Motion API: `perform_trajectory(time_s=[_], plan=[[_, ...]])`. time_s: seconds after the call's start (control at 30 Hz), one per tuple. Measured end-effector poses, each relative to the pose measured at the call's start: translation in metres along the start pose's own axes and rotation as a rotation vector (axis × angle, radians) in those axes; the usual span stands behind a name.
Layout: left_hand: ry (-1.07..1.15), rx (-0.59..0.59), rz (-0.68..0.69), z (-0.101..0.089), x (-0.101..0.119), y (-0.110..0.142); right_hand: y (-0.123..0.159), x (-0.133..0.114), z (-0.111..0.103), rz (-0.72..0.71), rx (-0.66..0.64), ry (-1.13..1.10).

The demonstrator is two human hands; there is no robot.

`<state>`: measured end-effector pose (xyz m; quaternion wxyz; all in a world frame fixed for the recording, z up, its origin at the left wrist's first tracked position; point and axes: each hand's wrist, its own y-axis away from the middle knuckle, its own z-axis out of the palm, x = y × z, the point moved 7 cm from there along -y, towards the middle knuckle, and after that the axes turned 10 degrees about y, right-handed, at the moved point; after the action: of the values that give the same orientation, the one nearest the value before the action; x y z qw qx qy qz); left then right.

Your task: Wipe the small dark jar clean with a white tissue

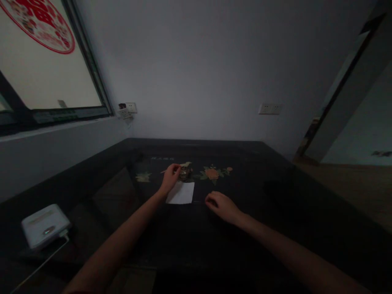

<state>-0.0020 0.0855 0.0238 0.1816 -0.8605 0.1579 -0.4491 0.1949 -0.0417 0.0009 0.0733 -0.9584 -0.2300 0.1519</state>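
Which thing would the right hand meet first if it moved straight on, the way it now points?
Probably the white paper, at its near right corner or edge, since the right hand points leftward across the table; its height above the tabletop is unclear, so it might pass over.

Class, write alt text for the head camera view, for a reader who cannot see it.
Two bare hands work over a dark table: the left hand is at a small shiny object behind a white paper, while the right hand is loosely curled. A white box with a cable sits at far left.
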Motion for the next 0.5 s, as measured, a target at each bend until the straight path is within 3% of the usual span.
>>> perform_trajectory(time_s=[0.1,0.2,0.33,0.5], plan=[[-0.015,0.085,-0.131,0.003,-0.035,-0.014,-0.025,-0.003,0.001,0.046,-0.013,0.067],[-0.017,0.079,-0.2,0.016,-0.055,-0.018,-0.055,-0.002,0.004,0.137,0.0,0.136],[-0.034,0.019,-0.228,0.029,-0.065,-0.017,-0.09,-0.004,0.015,0.234,-0.001,0.184],[-0.097,-0.065,-0.231,0.032,-0.065,-0.012,-0.109,-0.007,0.031,0.297,-0.048,0.189]])
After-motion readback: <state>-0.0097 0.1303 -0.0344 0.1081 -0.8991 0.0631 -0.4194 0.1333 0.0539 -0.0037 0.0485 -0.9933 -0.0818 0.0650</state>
